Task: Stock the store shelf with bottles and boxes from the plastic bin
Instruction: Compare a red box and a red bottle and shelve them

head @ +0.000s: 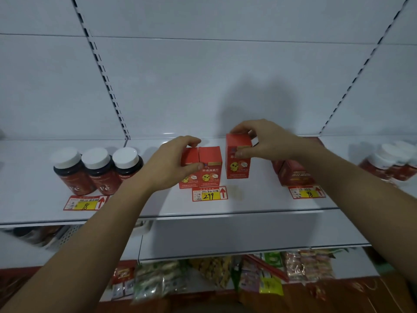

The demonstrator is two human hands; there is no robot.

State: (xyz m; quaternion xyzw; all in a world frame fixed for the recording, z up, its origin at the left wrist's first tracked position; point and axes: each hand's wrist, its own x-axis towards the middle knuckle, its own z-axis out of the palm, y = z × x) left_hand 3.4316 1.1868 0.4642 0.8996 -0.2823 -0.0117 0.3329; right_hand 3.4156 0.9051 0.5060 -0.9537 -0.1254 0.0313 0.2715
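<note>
While the right hand (264, 141) pinches a red box (238, 161) from above, thumb on the near face and fingers curled over the far top edge, the box looks slightly raised or only just touching the shelf (259, 199). To finish well, I judge it should come down flat, slide left until its side meets the neighbouring box, and sit with its front face in line with the others behind the yellow price tag (209, 194); the fingers should let go only once the base is fully seated, since a tall narrow carton tips easily. The wrist is bent down, the forearm reaching up and in from the lower right.

Just left of that hand, across a small gap, the left hand (173, 163) clasps two matching red boxes (202, 168) standing side by side, thumb on the front, fingers over the top, steadying them as a stop. Its forearm rises from the lower left.

Beyond the left hand stand three dark bottles (99, 170) with white caps. Past the right wrist sit darker red cartons (293, 172), partly hidden, and further right more white-capped bottles (392, 161), blurred. No plastic bin can be made out for certain.
</note>
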